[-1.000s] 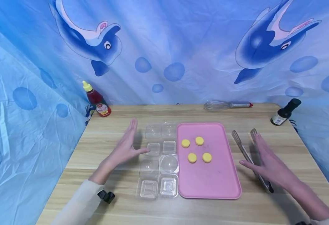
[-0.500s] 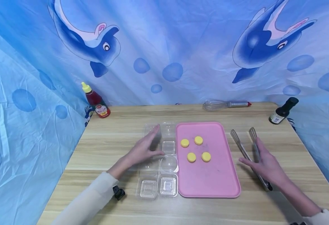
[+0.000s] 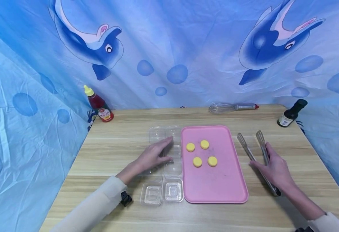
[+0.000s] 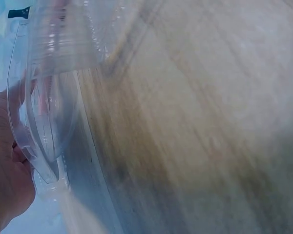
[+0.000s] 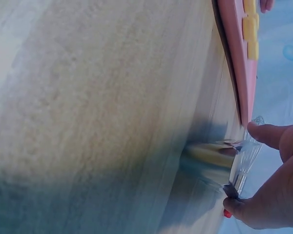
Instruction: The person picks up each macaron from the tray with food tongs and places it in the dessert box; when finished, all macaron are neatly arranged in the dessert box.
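Note:
In the head view my left hand (image 3: 153,155) reaches over hinged clear plastic boxes, thumb and fingers apart at the far right box (image 3: 174,151). The left wrist view shows this hand (image 4: 10,161) behind a clear lid (image 4: 39,131). On the right, my other hand (image 3: 276,169) straddles the metal tongs (image 3: 246,149), thumb by one arm and fingers by the other. The tongs lie spread on the table. Between the hands is a pink tray (image 3: 215,188) bearing several round yellow macarons (image 3: 197,162). Nearer boxes (image 3: 152,194) stand with their lids raised or folded back.
A wire whisk (image 3: 230,108) lies along the back edge of the wooden table (image 3: 111,148). A red sauce bottle (image 3: 100,108) with a yellow cap stands at the back left corner, a small dark bottle (image 3: 291,113) at the back right. Behind hangs a blue dolphin curtain (image 3: 204,48).
My left hand has moved right, from beside the boxes to over them. The right hand has drawn its thumb and fingers closer to the tongs. Tray, macarons and tongs stay put.

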A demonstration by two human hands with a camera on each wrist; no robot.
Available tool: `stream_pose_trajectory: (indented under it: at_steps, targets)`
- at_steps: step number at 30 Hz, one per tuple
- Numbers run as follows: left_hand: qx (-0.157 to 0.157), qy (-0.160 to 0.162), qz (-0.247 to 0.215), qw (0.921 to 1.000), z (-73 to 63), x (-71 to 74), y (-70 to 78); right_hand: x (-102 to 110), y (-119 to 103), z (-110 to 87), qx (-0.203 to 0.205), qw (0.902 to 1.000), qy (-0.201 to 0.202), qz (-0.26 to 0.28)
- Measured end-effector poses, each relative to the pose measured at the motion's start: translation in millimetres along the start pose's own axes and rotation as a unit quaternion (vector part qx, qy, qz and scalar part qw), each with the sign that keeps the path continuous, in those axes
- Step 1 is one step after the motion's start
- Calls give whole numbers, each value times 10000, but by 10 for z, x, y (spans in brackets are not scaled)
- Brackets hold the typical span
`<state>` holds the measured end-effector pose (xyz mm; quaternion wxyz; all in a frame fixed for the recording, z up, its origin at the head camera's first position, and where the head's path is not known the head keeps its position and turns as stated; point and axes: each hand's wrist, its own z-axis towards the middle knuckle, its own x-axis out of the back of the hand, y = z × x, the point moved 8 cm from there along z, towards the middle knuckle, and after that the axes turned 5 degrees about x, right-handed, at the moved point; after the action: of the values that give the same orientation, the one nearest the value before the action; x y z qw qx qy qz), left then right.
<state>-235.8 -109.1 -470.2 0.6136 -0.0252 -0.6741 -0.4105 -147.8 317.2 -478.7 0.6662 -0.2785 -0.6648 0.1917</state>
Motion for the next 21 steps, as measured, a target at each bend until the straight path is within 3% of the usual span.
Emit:
stream_pose_trajectory:
  at_steps: [21]
  targets:
    - [-112,70,210,9997,18,17,43,24,23,56,336,9985,363,-241]
